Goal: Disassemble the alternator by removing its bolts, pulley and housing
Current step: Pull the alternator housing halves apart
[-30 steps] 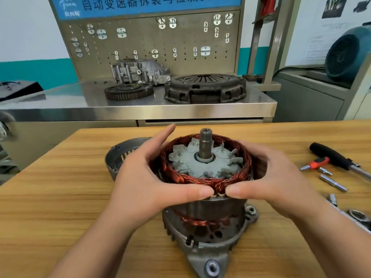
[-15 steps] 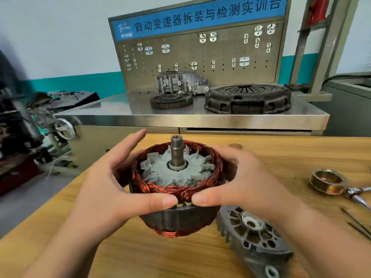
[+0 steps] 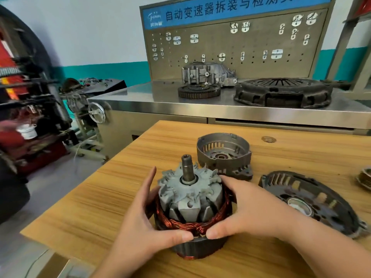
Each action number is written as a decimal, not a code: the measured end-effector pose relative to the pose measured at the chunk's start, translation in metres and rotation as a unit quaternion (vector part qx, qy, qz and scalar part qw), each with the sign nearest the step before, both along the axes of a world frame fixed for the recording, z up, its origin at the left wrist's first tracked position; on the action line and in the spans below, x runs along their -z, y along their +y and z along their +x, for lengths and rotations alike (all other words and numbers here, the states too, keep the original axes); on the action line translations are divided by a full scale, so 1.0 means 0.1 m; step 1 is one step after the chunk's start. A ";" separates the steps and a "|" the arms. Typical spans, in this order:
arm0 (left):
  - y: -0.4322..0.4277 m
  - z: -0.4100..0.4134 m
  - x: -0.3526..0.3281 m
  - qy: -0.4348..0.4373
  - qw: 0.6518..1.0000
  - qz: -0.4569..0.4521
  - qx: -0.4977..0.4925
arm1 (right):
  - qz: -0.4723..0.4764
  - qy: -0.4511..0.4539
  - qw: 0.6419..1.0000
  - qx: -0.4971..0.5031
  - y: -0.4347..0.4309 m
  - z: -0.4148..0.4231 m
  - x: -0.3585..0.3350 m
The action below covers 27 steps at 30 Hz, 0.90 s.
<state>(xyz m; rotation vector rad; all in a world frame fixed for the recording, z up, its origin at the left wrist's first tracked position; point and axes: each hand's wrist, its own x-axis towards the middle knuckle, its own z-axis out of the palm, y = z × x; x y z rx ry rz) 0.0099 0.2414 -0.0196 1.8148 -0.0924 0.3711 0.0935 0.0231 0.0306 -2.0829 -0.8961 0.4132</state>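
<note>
One stator [image 3: 200, 245], a dark ring wound with copper, is at the near side of the wooden table [image 3: 100, 207]. One grey rotor [image 3: 190, 195] stands up out of it. The left hand [image 3: 140, 227] and right hand [image 3: 251, 209] both grip the stator's sides, thumbs nearly meeting in front. Two housing halves lie nearby: a cup-shaped housing [image 3: 224, 149] just behind and a flat cover [image 3: 313, 199] to the right, partly hidden by the right forearm. One pulley [image 3: 364, 178] shows at the right edge.

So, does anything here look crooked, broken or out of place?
Only the grey rotor: it stands high out of the copper ring held by the left hand and right hand, and its shaft leans slightly left. I see no damage or spill.
</note>
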 end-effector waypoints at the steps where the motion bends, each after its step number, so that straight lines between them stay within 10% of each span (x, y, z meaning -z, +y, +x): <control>1: -0.01 0.00 0.02 0.001 1.000 0.005 0.000 | -0.026 -0.003 1.000 -0.005 -0.02 0.00 -0.03; 7: -0.11 -0.08 0.07 0.016 1.000 0.000 0.004 | -0.034 -0.156 0.981 0.113 0.00 -0.04 -0.43; 12: -0.17 -0.09 0.09 0.008 1.000 -0.001 0.000 | -0.186 -0.420 0.885 0.076 0.38 -0.02 -0.71; 27: -0.14 -0.08 0.14 0.035 0.999 0.012 -0.005 | -0.126 -0.364 0.920 0.066 0.51 0.07 -0.45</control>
